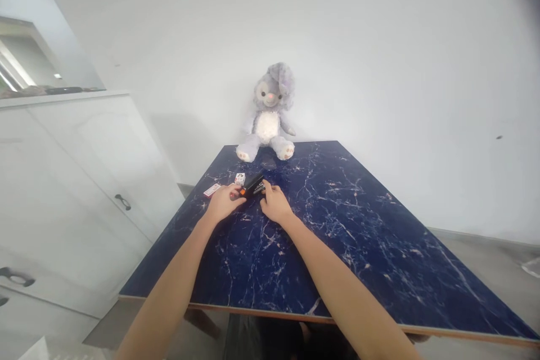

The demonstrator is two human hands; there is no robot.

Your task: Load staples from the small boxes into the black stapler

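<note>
The black case (253, 184) lies between both hands over the tabletop (337, 270), its long axis slanting from near left to far right. The left hand (225, 203) pinches its near end between thumb and fingers; the right hand (275, 204) curls beside its right flank, that grip too small to tell.

Bright, soft light floods the pale wall (379, 79), with only a faint shadow beside the cabinet (97, 163)! The wide lens stretches the table (363, 259) toward its near corners, the top-right corner sinks dark, and markings on the black case (253, 184) blur past reading!
</note>
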